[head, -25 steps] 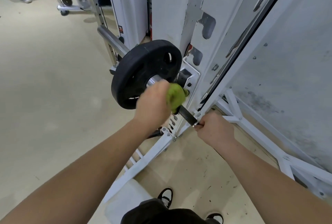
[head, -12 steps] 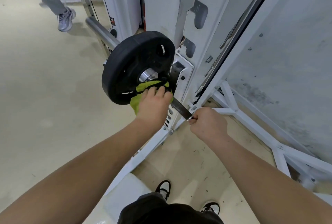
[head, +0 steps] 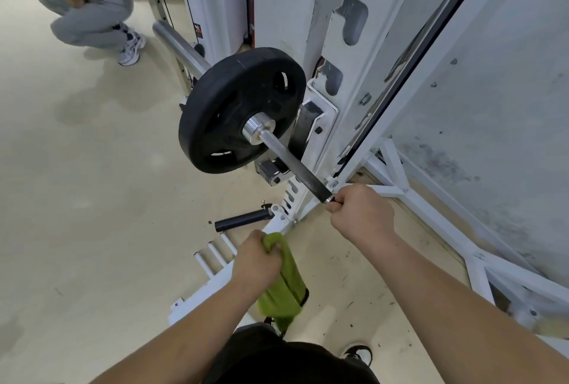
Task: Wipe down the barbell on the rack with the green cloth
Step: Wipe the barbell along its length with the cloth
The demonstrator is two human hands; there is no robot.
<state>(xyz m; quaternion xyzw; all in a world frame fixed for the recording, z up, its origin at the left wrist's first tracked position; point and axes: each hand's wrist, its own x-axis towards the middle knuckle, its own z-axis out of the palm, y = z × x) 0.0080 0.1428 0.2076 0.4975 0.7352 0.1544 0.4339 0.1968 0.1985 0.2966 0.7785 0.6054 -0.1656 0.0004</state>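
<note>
Low in the frame, the left hand (head: 257, 262) is clenched around the green cloth (head: 283, 285), which hangs bunched from the fist, well below the barbell (head: 295, 165) and touching no part of it. The right hand (head: 360, 214) is closed on the near end of the bar, where the dark shaft runs out toward the camera. From that grip the shaft climbs to a bright steel collar (head: 258, 128) and a black weight plate (head: 237, 112); beyond the plate the silver sleeve (head: 178, 44) runs on. The bar sits against the white rack (head: 323, 44), beside a padded hook (head: 304, 124) on the upright — whether it bears on the hook is hard to tell. A second person's legs, in grey trousers (head: 89, 20), crouch at upper left.

The wiping appears to be between strokes, with the cloth off the metal. By the look of it, the next move calls for lifting the cloth to the exposed shaft between the right fist and the collar, wrapping it round and drawing it along — while the right hand steadies the bar against rolling.
</note>
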